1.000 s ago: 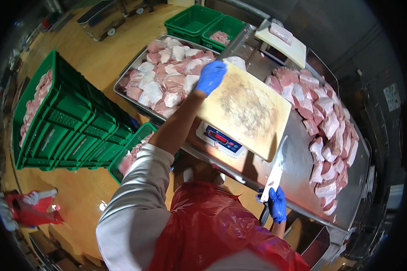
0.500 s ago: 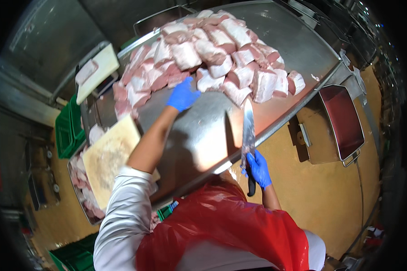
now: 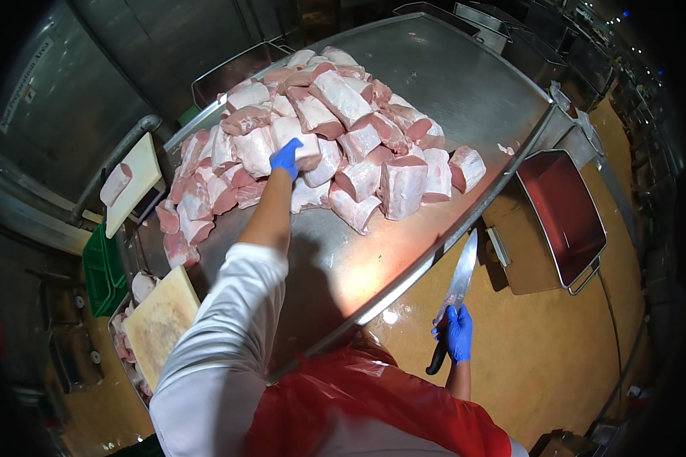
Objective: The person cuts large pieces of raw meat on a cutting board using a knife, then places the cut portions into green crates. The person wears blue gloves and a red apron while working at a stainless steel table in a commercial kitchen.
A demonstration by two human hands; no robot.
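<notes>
A large heap of raw pork loin chunks (image 3: 255,151), pink with white fat, lies on the steel table (image 3: 442,76). My left hand (image 3: 285,158), in a blue glove, reaches into the front of the heap. It is closed on the near end of one pork chunk (image 3: 303,142); some of its fingers are hidden. My right hand (image 3: 458,333), also gloved in blue, is closed round a long knife (image 3: 463,268) where blade meets handle. The knife is off the table's near edge, blade pointing away from me and black handle towards me.
A stained cutting board (image 3: 156,324) rests at left over a tray of meat pieces (image 3: 122,346). Farther left, a pork piece (image 3: 116,185) sits on a white board (image 3: 139,179), above a green crate (image 3: 99,270). Right of the table stands a deep metal bin (image 3: 560,217).
My left hand has moved from the heap's front edge farther in, onto a pork chunk. My right hand has carried the knife to the right, away from the table edge. The view has shifted.
</notes>
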